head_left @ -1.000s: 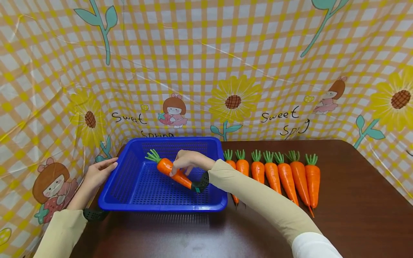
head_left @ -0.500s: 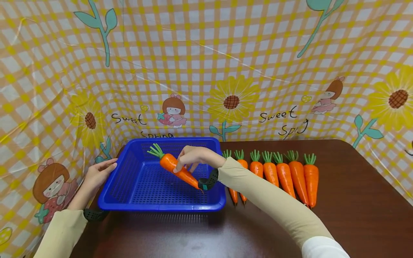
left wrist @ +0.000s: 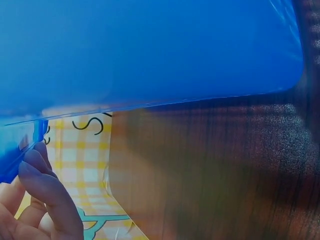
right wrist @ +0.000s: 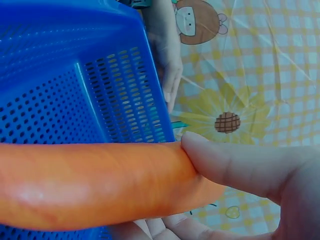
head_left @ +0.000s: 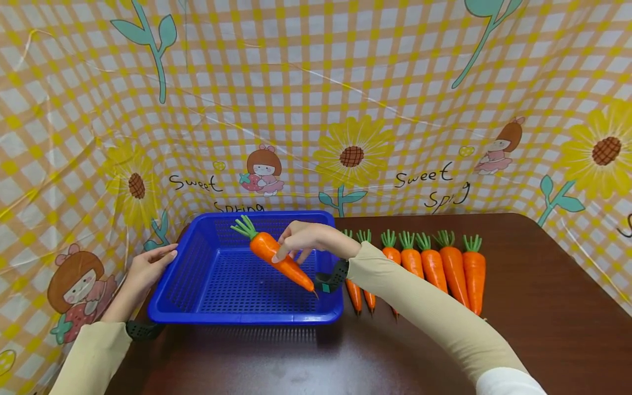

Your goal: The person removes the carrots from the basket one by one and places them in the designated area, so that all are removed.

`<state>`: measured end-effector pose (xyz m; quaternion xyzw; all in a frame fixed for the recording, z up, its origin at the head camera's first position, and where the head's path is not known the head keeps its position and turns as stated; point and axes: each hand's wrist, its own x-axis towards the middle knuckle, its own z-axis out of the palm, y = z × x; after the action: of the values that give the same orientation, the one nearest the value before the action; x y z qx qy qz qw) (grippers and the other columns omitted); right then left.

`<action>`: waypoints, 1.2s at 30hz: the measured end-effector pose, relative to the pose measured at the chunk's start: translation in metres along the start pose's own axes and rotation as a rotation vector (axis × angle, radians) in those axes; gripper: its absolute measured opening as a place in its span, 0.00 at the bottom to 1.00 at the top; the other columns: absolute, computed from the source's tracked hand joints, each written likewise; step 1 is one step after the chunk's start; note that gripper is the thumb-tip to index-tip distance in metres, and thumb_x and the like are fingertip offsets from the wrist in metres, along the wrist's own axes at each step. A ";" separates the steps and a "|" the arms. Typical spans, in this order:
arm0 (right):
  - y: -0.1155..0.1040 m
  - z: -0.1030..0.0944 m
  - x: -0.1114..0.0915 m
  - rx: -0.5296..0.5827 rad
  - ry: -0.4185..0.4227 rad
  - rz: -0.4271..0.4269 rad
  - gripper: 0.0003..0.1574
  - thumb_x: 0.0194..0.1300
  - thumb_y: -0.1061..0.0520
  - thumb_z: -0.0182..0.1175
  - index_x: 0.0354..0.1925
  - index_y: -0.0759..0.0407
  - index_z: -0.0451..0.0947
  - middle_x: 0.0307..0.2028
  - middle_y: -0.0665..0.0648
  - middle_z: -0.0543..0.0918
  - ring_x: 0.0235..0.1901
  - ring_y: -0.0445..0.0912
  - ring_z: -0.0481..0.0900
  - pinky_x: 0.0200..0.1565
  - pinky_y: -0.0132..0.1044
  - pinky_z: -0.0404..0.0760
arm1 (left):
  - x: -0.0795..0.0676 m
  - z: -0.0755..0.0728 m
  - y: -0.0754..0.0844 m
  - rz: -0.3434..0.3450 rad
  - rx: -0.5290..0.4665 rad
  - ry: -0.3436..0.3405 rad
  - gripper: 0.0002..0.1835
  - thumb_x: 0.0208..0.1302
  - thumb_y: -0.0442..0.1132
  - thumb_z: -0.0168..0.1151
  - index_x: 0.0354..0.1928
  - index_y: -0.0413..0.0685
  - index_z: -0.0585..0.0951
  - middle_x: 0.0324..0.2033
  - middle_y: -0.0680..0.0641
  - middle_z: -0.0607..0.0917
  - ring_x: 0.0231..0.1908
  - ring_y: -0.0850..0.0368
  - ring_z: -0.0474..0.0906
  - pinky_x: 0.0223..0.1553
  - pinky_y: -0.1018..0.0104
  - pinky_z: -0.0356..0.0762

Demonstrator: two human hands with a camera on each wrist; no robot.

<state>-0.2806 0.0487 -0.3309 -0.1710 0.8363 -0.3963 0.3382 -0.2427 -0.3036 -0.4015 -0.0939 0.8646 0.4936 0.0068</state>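
My right hand [head_left: 308, 238] grips an orange carrot [head_left: 265, 247] with a green top by its middle, thumb on one side and fingers on the other. The carrot slants over the inside of a blue plastic basket [head_left: 247, 318], its leafy end toward the far left and its tip toward the near right. In the right wrist view the carrot [right wrist: 100, 185] fills the foreground under my thumb. At the basket's left rim, my left hand [head_left: 152, 264] pinches the edge; the left wrist view shows its curled fingers [left wrist: 45, 185] against the blue rim.
Several more carrots [head_left: 450, 274] lie side by side on the brown table [head_left: 533, 307] right of the basket, tops toward the back. My right sleeve [head_left: 424, 307] covers parts of them. A checked, flower-printed cloth [head_left: 296, 109] hangs behind and at the sides.
My right hand has moved right and slightly up, carrying the carrot with it. The left hand has stayed at the basket rim.
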 end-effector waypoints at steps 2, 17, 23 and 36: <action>0.002 -0.001 -0.003 0.015 0.005 -0.002 0.21 0.57 0.56 0.67 0.48 0.65 0.80 0.40 0.56 0.82 0.34 0.44 0.77 0.40 0.39 0.85 | 0.000 0.000 0.000 -0.004 -0.011 -0.002 0.33 0.69 0.54 0.53 0.68 0.41 0.68 0.34 0.66 0.78 0.29 0.73 0.77 0.33 0.71 0.79; 0.019 -0.009 -0.025 0.047 0.042 -0.032 0.25 0.57 0.55 0.67 0.52 0.64 0.79 0.44 0.58 0.83 0.39 0.46 0.79 0.42 0.40 0.84 | -0.001 0.001 -0.001 0.034 0.024 0.030 0.32 0.70 0.54 0.53 0.67 0.40 0.69 0.31 0.68 0.77 0.29 0.72 0.76 0.33 0.72 0.77; 0.022 -0.014 -0.037 0.061 0.054 -0.042 0.25 0.58 0.55 0.65 0.54 0.63 0.79 0.44 0.58 0.84 0.41 0.47 0.80 0.43 0.41 0.84 | -0.001 0.003 -0.001 0.038 0.032 0.055 0.32 0.70 0.54 0.53 0.67 0.39 0.70 0.33 0.64 0.80 0.28 0.72 0.76 0.32 0.72 0.77; 0.030 -0.036 -0.061 0.062 0.112 -0.049 0.37 0.60 0.54 0.63 0.64 0.69 0.67 0.60 0.65 0.73 0.55 0.55 0.78 0.46 0.42 0.83 | -0.002 0.005 -0.003 0.015 -0.027 0.028 0.35 0.68 0.56 0.54 0.68 0.38 0.67 0.28 0.70 0.78 0.27 0.71 0.78 0.31 0.71 0.79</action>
<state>-0.2630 0.1209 -0.3119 -0.1584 0.8369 -0.4389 0.2861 -0.2404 -0.3005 -0.4059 -0.0942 0.8584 0.5041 -0.0103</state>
